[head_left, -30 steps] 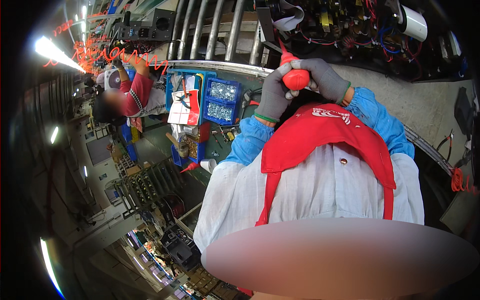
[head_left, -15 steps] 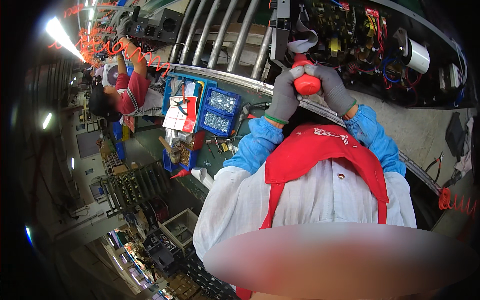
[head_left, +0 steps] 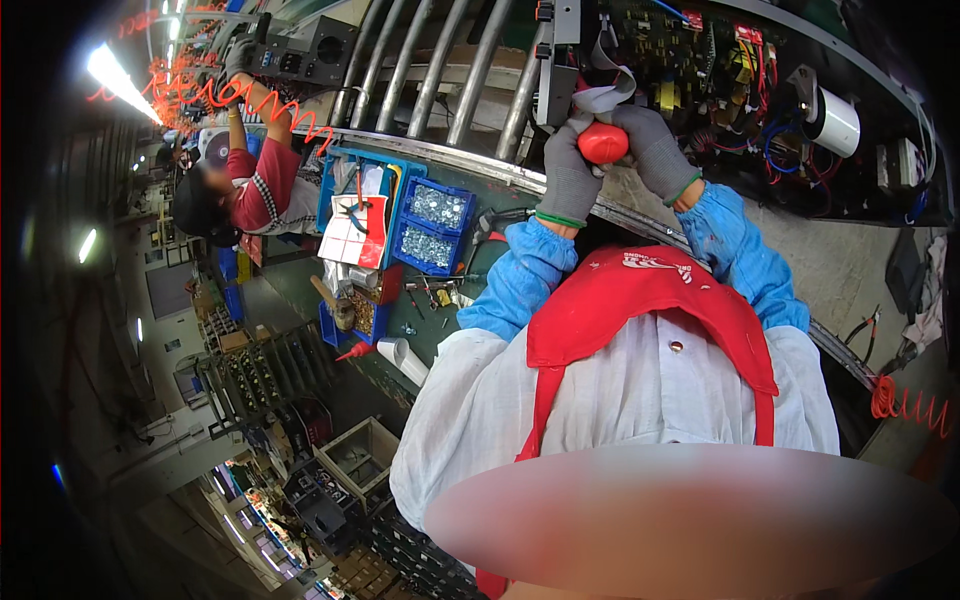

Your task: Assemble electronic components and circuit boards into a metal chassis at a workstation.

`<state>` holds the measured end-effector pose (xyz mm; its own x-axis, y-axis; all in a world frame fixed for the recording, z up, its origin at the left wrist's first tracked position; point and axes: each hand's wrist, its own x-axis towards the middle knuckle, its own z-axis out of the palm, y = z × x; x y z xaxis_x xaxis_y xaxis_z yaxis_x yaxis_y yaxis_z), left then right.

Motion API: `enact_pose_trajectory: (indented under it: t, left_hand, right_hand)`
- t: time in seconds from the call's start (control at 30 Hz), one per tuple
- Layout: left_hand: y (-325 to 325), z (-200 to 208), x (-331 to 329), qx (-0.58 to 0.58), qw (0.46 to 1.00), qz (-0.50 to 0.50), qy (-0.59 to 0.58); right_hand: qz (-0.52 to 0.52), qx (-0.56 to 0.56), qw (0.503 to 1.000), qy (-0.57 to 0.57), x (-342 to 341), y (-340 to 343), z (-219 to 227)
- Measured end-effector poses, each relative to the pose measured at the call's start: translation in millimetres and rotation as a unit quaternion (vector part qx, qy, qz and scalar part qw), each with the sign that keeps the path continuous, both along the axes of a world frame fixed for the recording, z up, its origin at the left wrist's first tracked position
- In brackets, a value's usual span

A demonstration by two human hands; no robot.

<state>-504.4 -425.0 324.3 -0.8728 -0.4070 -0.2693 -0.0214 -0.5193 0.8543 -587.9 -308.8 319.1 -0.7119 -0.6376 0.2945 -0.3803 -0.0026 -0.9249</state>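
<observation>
A red object [head_left: 603, 144] with a smooth, rounded end sits between my two gloved hands; its far part is hidden, so I cannot tell its kind. My left hand [head_left: 568, 175], in a grey glove, is closed along its left side. On its right, my right hand [head_left: 652, 155] has its fingers bent in at the far end; what they pinch is hidden. A grey flat ribbon cable [head_left: 606, 92] loops just beyond my fingertips. It hangs at the left of an open equipment chassis [head_left: 720, 175] with circuit boards, coloured wires and a white cylinder [head_left: 836, 122].
Metal rollers [head_left: 428, 70] run at the far left. Blue bins [head_left: 432, 240] of small hardware, a mallet [head_left: 338, 308] and a white bottle [head_left: 402, 360] lie on the green bench. Pliers [head_left: 868, 330] and a coiled red hose [head_left: 900, 408] are at right. A co-worker [head_left: 262, 190] works farther left.
Both hands have moved slightly away from me, toward the ribbon cable, with the red object. My thumbs no longer lie over its near end, and the right hand has shifted toward the chassis.
</observation>
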Motion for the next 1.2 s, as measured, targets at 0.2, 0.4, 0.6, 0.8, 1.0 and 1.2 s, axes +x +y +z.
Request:
enact_pose_trajectory:
  t: [0.2,0.4,0.6,0.8,1.0,1.2]
  left_hand:
    - [5.4,6.4,-8.7,0.090,0.995,0.040,-0.016]
    - [-4.2,-4.2,-8.5,0.169,0.985,0.015,-0.021]
    - [-12.1,1.0,-0.7,0.184,0.980,-0.030,-0.063]
    - [6.8,19.6,38.3,0.043,0.992,-0.114,-0.024]
    - [38.3,24.4,88.1,0.066,0.946,-0.303,-0.099]
    - [58.4,-17.4,73.5,0.035,0.845,-0.497,-0.193]
  right_hand:
    - [-0.022,0.097,0.985,0.140,-7.4,-1.3,-7.5]
    - [-0.039,0.095,0.978,0.181,-8.5,-1.6,-5.9]
    - [0.016,-0.024,0.868,-0.496,2.1,-3.2,28.3]
    - [0.074,-0.087,0.856,-0.504,40.5,28.3,29.4]
    - [0.101,-0.018,0.852,-0.514,92.1,105.8,-31.6]
    - [-0.107,-0.070,0.846,-0.518,167.3,198.3,-39.9]
